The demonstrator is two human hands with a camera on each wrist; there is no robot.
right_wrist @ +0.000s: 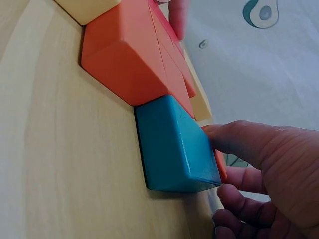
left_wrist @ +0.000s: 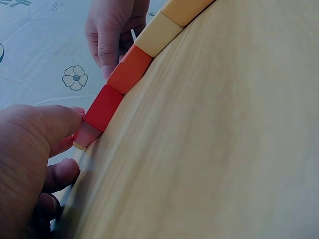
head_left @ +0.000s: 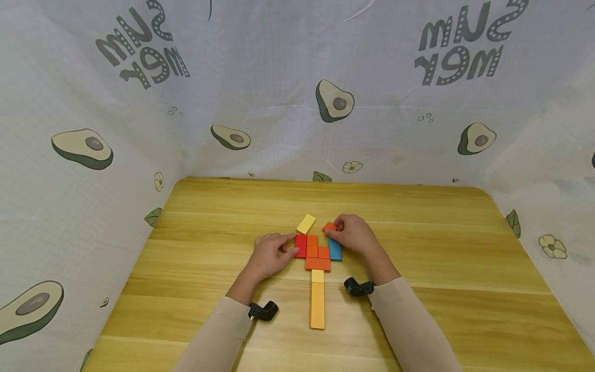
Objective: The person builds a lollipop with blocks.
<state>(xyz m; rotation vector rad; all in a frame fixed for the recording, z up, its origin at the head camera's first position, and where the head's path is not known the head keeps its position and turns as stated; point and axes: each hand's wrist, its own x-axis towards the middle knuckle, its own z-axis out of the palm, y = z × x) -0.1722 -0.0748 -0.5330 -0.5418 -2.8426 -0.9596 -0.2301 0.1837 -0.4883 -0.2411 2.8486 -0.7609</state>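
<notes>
My right hand (head_left: pixel 357 234) pinches a small orange block (head_left: pixel 329 226) between thumb and fingers, just above the top end of a blue block (head_left: pixel 335 249). In the right wrist view the thumb (right_wrist: pixel 239 142) overlaps the far end of the blue block, hiding most of the orange one. My left hand (head_left: pixel 271 251) touches the outer edge of a red block (head_left: pixel 300 246) with extended index finger and thumb, its other fingers bent loosely. Between red and blue lie several orange blocks (head_left: pixel 318 264), fitted side by side.
A pale yellow block (head_left: pixel 306 223) lies slanted above the red one. Below the orange blocks, a short pale yellow block (head_left: pixel 318 276) and a long yellow-orange block (head_left: pixel 318 306) form a line on the wooden table (head_left: pixel 209 206). A printed cloth (head_left: pixel 279 103) hangs behind.
</notes>
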